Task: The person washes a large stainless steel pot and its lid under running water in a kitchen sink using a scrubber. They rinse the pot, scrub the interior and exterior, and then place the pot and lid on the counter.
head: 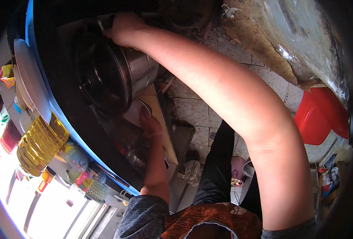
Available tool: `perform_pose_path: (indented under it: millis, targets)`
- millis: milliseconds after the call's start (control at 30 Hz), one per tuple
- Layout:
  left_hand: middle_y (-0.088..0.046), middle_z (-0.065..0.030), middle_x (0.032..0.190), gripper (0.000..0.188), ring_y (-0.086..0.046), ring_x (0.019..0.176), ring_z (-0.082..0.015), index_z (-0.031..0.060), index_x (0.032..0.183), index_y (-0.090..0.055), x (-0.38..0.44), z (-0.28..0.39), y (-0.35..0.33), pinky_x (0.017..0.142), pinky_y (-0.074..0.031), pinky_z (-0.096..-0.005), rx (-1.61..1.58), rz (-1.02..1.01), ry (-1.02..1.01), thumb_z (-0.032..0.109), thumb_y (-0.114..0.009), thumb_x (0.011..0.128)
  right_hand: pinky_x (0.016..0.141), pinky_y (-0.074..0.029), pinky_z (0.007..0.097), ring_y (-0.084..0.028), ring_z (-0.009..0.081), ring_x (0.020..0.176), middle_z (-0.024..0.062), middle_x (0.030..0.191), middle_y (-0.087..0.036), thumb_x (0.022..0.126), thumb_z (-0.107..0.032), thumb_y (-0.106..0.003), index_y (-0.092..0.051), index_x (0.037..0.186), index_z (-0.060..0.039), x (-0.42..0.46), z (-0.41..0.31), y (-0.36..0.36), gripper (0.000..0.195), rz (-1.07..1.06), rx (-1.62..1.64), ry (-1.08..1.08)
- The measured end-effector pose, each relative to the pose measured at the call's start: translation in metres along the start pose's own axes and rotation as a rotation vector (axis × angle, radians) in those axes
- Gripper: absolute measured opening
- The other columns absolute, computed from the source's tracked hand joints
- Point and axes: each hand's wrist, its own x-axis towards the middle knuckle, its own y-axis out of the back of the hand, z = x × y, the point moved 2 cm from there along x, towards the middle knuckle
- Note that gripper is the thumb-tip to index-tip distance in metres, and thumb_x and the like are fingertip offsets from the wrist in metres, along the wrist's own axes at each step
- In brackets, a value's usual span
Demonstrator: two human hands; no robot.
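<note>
Inside a dark space below a blue-edged counter stands a stainless steel pot (143, 70) with a dark domed lid (102, 71). At the pot's far rim is my right hand (125, 28); deep shadow hides its fingers and whatever they may grip. My left hand (150, 124) is lower, against a pale round dish or plate (137, 112) beside the pot. Its fingers overlap the dish, but their grip is unclear. Dim, shiny metal cookware (136, 156) lies beside my left forearm.
On the counter (75, 127) at left are a yellow oil bottle (42, 146), a large pale plate (31, 77) and several packets. A wooden board edge (166, 134) borders the dark space. A red plastic object (319, 116) is at right, above the tiled floor (191, 110).
</note>
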Motion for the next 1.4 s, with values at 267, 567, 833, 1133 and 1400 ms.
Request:
perform_pose_path:
  millis: [267, 567, 833, 1133, 1400]
  targets:
    - [-0.03, -0.0186, 0.148, 0.071, -0.027, 0.136, -0.0322, -0.0004, 0.136, -0.039, 0.051, 0.037, 0.077, 0.111, -0.023, -0.0474, -1.986, 0.213, 0.623, 0.05, -0.054, 0.089, 0.081, -0.05, 0.0403, -0.062, 0.0315, 0.098, 0.0197, 0.108, -0.063, 0.088, -0.025, -0.056, -0.065, 0.108, -0.0034, 0.006, -0.002, -0.024, 0.031, 0.054, -0.29, 0.069]
    - [-0.028, -0.009, 0.151, 0.076, -0.021, 0.139, -0.027, 0.0186, 0.145, -0.029, 0.103, 0.051, 0.099, 0.114, -0.014, -0.0432, -2.025, 0.314, 0.875, 0.066, -0.039, 0.086, 0.081, -0.048, 0.0512, -0.06, 0.0421, 0.096, 0.0255, 0.099, -0.063, 0.088, -0.028, -0.055, -0.059, 0.1, 0.0017, -0.001, 0.015, -0.059, 0.032, 0.132, 0.14, 0.039]
    - [-0.022, -0.0043, 0.154, 0.072, -0.01, 0.144, -0.0238, 0.0223, 0.146, -0.029, 0.112, 0.035, 0.097, 0.115, -0.01, -0.0451, -1.913, 0.335, 0.792, 0.062, -0.039, 0.087, 0.078, -0.047, 0.0534, -0.058, 0.0457, 0.092, 0.0276, 0.096, -0.06, 0.087, -0.023, -0.056, -0.055, 0.098, 0.0042, -0.004, 0.019, -0.079, 0.029, 0.353, 0.229, 0.207]
    - [-0.033, -0.0033, 0.149, 0.064, -0.025, 0.139, -0.0219, 0.0215, 0.141, -0.038, 0.124, 0.009, 0.087, 0.11, -0.019, -0.0445, -1.884, 0.378, 0.79, 0.058, -0.04, 0.088, 0.082, -0.044, 0.0529, -0.055, 0.0448, 0.101, 0.0324, 0.104, -0.055, 0.089, -0.018, -0.058, -0.047, 0.11, 0.0098, -0.046, 0.012, -0.058, 0.037, 0.157, 0.466, 0.086]
    - [-0.046, -0.0105, 0.134, 0.051, -0.045, 0.12, -0.0237, 0.0118, 0.133, -0.045, 0.068, -0.026, 0.052, 0.102, -0.034, -0.0403, -1.579, 0.424, 0.681, 0.041, -0.049, 0.091, 0.079, -0.046, 0.0498, -0.058, 0.0462, 0.094, 0.0344, 0.098, -0.057, 0.084, -0.011, -0.061, -0.049, 0.108, 0.0118, -0.051, 0.015, -0.066, 0.036, 0.685, 0.429, 0.463]
